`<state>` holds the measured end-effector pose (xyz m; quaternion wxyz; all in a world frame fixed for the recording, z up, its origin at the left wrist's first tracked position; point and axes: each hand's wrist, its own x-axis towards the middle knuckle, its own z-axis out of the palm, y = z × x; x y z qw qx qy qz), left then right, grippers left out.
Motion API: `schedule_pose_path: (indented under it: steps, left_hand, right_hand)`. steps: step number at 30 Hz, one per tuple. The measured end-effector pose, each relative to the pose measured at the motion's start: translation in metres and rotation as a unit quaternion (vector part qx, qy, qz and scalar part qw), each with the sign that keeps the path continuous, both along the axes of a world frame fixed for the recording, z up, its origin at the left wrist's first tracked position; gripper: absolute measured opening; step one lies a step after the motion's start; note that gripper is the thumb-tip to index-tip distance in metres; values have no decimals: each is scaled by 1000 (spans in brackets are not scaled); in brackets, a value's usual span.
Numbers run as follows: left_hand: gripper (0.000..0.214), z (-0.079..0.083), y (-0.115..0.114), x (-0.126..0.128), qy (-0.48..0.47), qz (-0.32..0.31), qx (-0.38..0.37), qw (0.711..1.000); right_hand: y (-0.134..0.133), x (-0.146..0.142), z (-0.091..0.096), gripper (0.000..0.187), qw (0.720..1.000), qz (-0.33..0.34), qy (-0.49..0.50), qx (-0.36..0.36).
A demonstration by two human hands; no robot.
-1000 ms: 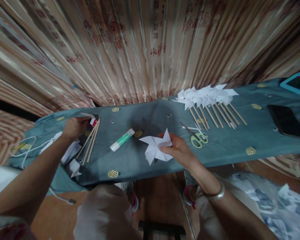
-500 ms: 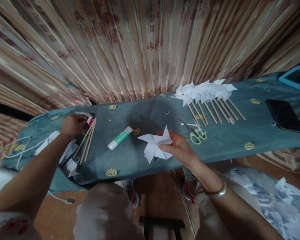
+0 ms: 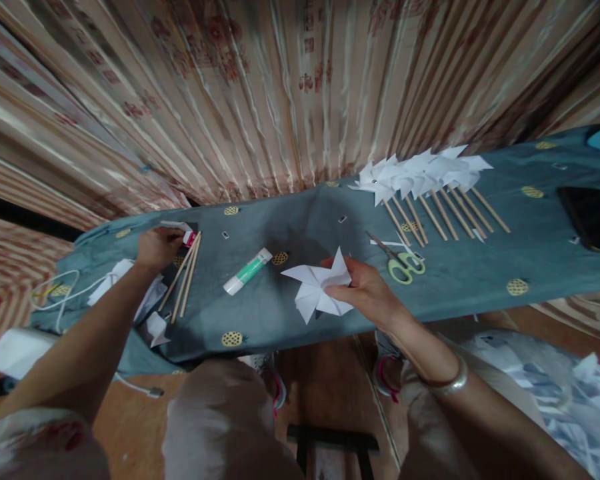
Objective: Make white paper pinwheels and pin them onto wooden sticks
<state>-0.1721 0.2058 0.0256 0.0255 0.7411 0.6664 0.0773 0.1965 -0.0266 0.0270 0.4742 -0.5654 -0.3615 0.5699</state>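
Note:
A white folded-paper pinwheel [image 3: 313, 291] is pinched between the thumb and fingers of my right hand [image 3: 373, 293], above the near part of the table. My left hand [image 3: 156, 250] is at the table's left end with its fingers closed, at a small red-and-white box [image 3: 189, 239]. What its fingertips hold, if anything, is hidden. Beside that box lie several wooden sticks [image 3: 185, 280]. A glue stick [image 3: 248, 271] with a green label lies between my hands. Scissors [image 3: 403, 267] with light green handles rest right of the pinwheel, on a thin paper strip.
Several white pinwheels on sticks [image 3: 425, 175] lie in an overlapping row at the back right. A dark phone [image 3: 590, 217] is farther right. White paper pieces [image 3: 155, 328] and a white cable [image 3: 63, 300] lie left. A pleated curtain [image 3: 280, 100] hangs behind the table.
The view has shifted a little, so the table's things appear farther right. Both hands keep nearly the same places and grips; the pinwheel is still in my right hand.

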Motion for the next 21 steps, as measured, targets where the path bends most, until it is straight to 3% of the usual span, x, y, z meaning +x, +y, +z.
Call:
schedule_pose_path:
  steps: [14, 21]
  left_hand:
    - [38, 6, -6, 6, 65, 34, -15, 997]
    - [37, 9, -7, 8, 77, 38, -23, 996]
  right_hand:
    - [0, -1, 0, 45, 1000, 1, -3, 4]
    - [0, -1, 1, 45, 1000, 5, 6, -6]
